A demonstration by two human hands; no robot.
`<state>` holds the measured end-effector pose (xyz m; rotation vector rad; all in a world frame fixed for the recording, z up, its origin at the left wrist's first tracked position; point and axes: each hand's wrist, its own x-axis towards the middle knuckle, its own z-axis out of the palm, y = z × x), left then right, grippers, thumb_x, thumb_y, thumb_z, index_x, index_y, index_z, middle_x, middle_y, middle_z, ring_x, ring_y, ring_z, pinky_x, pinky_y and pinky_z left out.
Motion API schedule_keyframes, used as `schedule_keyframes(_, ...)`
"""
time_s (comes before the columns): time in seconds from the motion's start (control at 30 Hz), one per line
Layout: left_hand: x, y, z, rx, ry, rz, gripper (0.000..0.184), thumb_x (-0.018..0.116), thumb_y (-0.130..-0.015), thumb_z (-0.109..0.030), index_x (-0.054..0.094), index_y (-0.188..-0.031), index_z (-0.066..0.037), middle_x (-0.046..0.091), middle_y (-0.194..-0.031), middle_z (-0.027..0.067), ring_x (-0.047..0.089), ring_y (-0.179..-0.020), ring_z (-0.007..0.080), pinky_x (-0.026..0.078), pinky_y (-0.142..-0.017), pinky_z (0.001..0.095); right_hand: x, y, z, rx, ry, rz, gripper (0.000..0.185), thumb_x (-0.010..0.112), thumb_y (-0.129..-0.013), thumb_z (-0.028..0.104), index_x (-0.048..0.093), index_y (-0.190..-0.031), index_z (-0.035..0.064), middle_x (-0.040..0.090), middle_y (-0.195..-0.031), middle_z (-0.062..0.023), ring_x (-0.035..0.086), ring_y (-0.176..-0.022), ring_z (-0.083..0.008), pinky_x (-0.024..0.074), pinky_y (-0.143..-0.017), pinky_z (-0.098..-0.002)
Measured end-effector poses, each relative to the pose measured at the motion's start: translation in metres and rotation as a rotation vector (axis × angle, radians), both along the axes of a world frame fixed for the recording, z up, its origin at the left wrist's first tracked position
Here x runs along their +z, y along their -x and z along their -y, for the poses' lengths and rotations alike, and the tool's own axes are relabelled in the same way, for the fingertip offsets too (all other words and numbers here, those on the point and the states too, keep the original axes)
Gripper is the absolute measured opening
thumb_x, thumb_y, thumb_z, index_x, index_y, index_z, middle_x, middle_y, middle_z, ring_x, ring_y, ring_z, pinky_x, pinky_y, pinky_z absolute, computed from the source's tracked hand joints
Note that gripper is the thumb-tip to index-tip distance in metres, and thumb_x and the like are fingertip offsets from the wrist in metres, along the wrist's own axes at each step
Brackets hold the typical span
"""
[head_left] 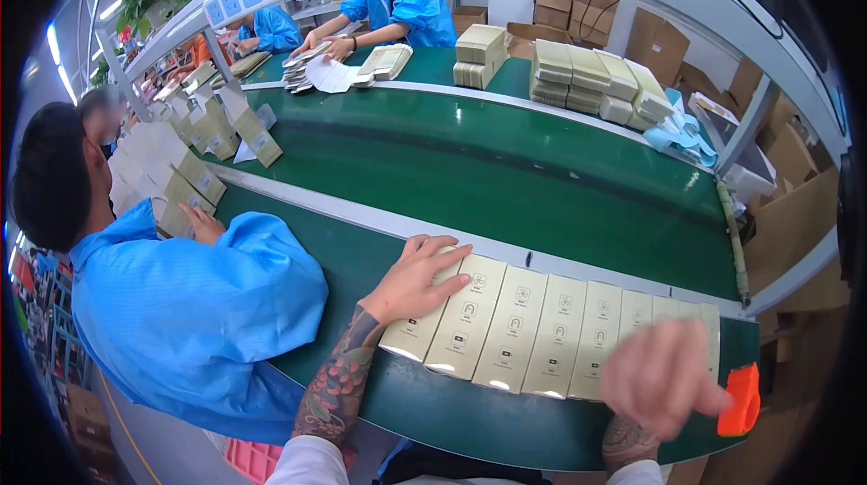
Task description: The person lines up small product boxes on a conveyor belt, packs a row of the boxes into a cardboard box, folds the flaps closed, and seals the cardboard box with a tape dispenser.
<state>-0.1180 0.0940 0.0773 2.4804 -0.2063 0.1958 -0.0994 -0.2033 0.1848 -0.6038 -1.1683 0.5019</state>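
Several cream boxes with small printed icons [513, 331] stand side by side in a row along the green bench. My left hand [420, 279] rests on the leftmost boxes, fingers spread over their upper ends. My right hand [664, 377] is blurred by motion in front of the boxes at the right of the row, and its fingers cannot be made out clearly. Just right of it, an orange object [741, 400] lies at the bench's right end.
A green conveyor [506, 169] runs beyond a pale metal rail [361, 217]. A co-worker in blue [194, 295] sits close on my left beside upright boxes. Across the belt are stacked boxes [578, 74] and another person [411, 11]. A frame post stands at right.
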Motion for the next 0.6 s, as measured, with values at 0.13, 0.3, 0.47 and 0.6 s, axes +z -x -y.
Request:
schedule_keyframes(0.13,0.003,0.002,0.001,-0.003,-0.003,-0.008,0.048,0.059,-0.092,-0.037,0.057,-0.133,-0.012,0.048,-0.138,0.0170,0.036,-0.126,0.0404,0.036,-0.106,0.0460,0.019,0.001,-0.022,-0.844,0.762,0.271,0.024,0.049,-0.098,0.012,0.059,-0.079,0.0010,0.051,-0.064,-0.0057,0.049,-0.052,-0.0106,0.0359,-0.047,-0.0235)
schedule_keyframes(0.3,0.001,0.001,0.001,0.000,-0.005,-0.005,0.047,0.059,-0.093,-0.037,0.057,-0.133,-0.012,0.048,-0.138,0.0171,0.036,-0.126,0.0398,0.036,-0.106,0.0458,0.004,-0.011,-0.001,-1.323,-0.051,0.045,0.020,0.042,-0.101,0.012,0.057,-0.092,0.0012,0.045,-0.062,0.0004,0.039,-0.051,-0.0037,0.0296,-0.046,-0.0218)
schedule_keyframes(0.47,-0.002,-0.001,0.000,-0.015,-0.017,0.009,0.047,0.059,-0.093,-0.036,0.057,-0.132,-0.011,0.047,-0.138,0.0174,0.037,-0.126,0.0394,0.036,-0.106,0.0457,-0.016,-0.052,0.010,-1.278,1.163,0.682,0.024,0.050,-0.095,0.019,0.057,-0.081,0.0015,0.059,-0.064,-0.0186,0.058,-0.058,-0.0373,0.0440,-0.059,-0.0447)
schedule_keyframes(0.6,0.000,0.002,0.002,-0.008,0.008,0.001,0.046,0.059,-0.093,-0.035,0.057,-0.133,-0.011,0.047,-0.138,0.0174,0.037,-0.125,0.0394,0.036,-0.106,0.0456,0.011,-0.034,0.001,-1.135,1.290,0.626,0.024,0.052,-0.095,0.019,0.058,-0.078,0.0017,0.058,-0.061,-0.0186,0.058,-0.060,-0.0386,0.0429,-0.058,-0.0455)
